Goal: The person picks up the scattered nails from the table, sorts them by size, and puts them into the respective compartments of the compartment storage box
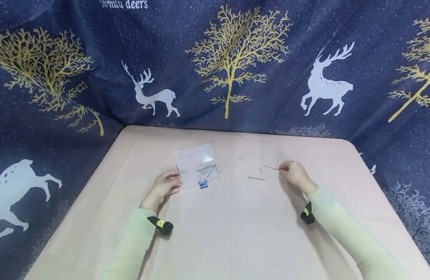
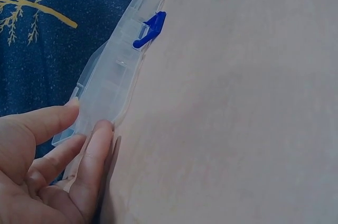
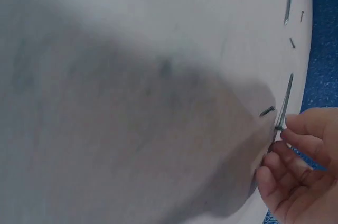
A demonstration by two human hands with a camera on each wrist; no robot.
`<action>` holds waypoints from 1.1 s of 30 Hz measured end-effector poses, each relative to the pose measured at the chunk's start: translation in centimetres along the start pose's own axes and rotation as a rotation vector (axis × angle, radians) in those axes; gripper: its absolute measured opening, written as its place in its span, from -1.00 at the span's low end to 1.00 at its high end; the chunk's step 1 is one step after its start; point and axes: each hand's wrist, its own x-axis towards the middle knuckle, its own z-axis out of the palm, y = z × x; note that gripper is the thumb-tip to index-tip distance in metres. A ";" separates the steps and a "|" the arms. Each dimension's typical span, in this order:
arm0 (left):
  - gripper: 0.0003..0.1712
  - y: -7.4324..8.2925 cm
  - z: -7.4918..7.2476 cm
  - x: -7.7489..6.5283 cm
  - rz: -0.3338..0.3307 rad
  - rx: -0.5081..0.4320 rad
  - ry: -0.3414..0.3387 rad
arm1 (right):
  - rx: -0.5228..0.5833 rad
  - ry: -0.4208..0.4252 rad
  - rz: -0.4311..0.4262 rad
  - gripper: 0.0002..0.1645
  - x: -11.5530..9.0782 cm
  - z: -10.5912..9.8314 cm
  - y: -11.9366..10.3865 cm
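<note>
My left hand (image 1: 165, 184) grips the left end of a clear plastic box (image 1: 190, 181), thumb and fingertips at its end wall in the left wrist view. The box lies with its lid (image 1: 195, 156) raised at the back and a blue latch (image 1: 203, 184) at the front. Inside its right part are several nails (image 1: 206, 168). Over at the right, my right hand (image 1: 294, 173) pinches a long nail (image 3: 285, 97) near its head between thumb and index finger, point directed away from the fingers. A short nail (image 3: 267, 111) lies close beside it on the cloth.
Between box and right hand lie another long nail (image 1: 256, 178) and two short ones, one short nail (image 1: 261, 170) near it and a small nail (image 1: 241, 158) farther back. A pale cloth covers the table (image 1: 215, 233). Behind it hangs a dark blue curtain (image 1: 194, 70) with deer and trees.
</note>
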 end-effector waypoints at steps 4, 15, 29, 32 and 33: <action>-0.47 0.0 0.0 0.0 0.001 0.013 0.000 | -0.075 -0.014 -0.040 -0.74 0.2 0.0 0.0; -0.48 0.1 0.1 -0.2 -0.013 0.001 0.009 | -0.299 0.023 -0.115 -0.81 0.4 0.3 -0.4; -0.48 -0.1 0.0 -0.1 -0.013 -0.011 0.004 | -0.049 0.085 -0.102 -0.83 0.2 0.5 0.7; -0.48 -0.2 0.0 0.0 -0.008 -0.009 0.005 | 0.080 0.105 -0.056 -0.81 0.4 0.5 0.7; -0.48 -0.2 0.0 0.1 -0.005 -0.009 0.004 | 0.130 0.103 -0.033 -0.81 0.4 0.4 0.6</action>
